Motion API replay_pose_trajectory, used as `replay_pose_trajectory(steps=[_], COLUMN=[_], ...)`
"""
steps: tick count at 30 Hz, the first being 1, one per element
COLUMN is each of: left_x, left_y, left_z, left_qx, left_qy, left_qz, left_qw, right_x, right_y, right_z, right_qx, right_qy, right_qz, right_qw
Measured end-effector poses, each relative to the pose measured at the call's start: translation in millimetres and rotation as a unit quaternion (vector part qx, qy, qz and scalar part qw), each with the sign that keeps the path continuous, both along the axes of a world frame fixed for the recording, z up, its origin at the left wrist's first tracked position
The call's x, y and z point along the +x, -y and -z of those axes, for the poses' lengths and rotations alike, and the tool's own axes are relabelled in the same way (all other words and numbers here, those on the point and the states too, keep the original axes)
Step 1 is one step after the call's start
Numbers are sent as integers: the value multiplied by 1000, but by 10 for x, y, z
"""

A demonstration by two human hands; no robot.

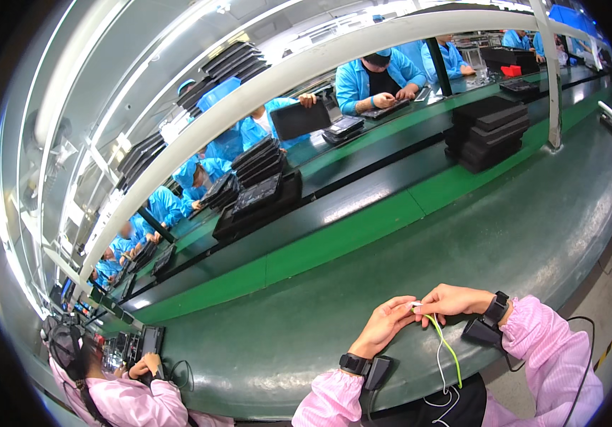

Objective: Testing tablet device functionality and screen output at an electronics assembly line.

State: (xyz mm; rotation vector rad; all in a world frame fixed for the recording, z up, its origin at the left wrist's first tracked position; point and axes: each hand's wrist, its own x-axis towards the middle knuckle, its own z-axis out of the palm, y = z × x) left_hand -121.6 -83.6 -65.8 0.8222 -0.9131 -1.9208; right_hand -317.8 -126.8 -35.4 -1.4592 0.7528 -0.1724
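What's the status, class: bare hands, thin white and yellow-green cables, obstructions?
Left hand, right hand: close together, pinching. Thin yellow-green cable, thin white cable: upper ends held, hanging down. Nothing visibly blocking.

**Dark green workbench (306,349) with loaded green-and-black surface behind**

The workbench's smooth top shows pale, shiny patches. At its left end sits a black device (153,340) at a co-worker's hands, with a thin black cable (186,371) curling on the top beside it. Along the workbench's far edge runs a bright green strip (338,243), then a dark, shiny band (352,208). A tall stack of black trays (487,132) stands toward the right of this surface. Farther left rests a second black pile (257,206). On the green far side lies a smaller stack of dark flat pieces (343,129).
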Motion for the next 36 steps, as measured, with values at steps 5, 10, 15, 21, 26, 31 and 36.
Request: replay_pose_trajectory(steps=[5, 10, 15, 21, 26, 31, 36], left_x=[-1, 4, 4, 4, -4, -5, -3], left_y=[0, 9, 14, 10, 3, 0, 4], left_z=[-1, 7, 14, -1, -14, -10, -3], left_qx=[-3, -4, -1, -2, 0, 0, 0], left_qy=[-2, -7, -2, 1, 11, 3, 4], left_qz=[0, 9, -3, -1, -5, 0, -5], left_qw=[1000, 1000, 1000, 1000, 1000, 1000, 1000], right_x=[6, 8, 3, 10, 8, 7, 6], right_y=[0, 1, 6, 12, 7, -1, 0], right_z=[-2, -10, -3, 16, 16, 12, 1], right_qx=[0, -1, -2, 0, -2, -1, -1], right_qy=[-1, -19, 0, 2, 0, -10, 3], right_qz=[2, 3, -1, -4, 1, 2, -1], right_qw=[1000, 1000, 1000, 1000, 1000, 1000, 1000])
